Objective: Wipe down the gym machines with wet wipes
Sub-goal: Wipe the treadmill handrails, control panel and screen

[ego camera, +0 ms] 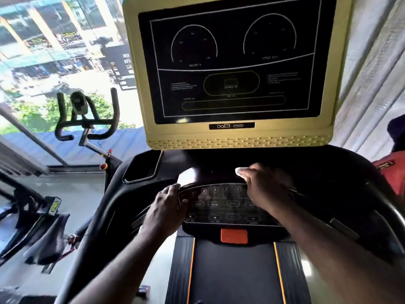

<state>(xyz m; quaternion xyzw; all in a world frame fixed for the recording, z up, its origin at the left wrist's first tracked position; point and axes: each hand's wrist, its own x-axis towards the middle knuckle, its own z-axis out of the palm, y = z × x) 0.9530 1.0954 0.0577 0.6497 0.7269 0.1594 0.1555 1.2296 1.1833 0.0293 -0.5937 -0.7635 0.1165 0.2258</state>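
Note:
I face a treadmill console: a black button panel (221,205) below a dark screen in a yellow frame (234,139). My right hand (266,186) holds a white wet wipe (239,171) and presses it on the glossy black top just above the panel's right end. My left hand (168,205) grips the left edge of the button panel, fingers curled over its rim. Only a small corner of the wipe shows beyond my fingertips.
An orange stop button (234,235) sits under the panel, above the treadmill belt (232,270). A cup holder recess (142,170) lies left of the console. An exercise bike (85,121) stands at the left by the window. A red bag (392,174) is at the right edge.

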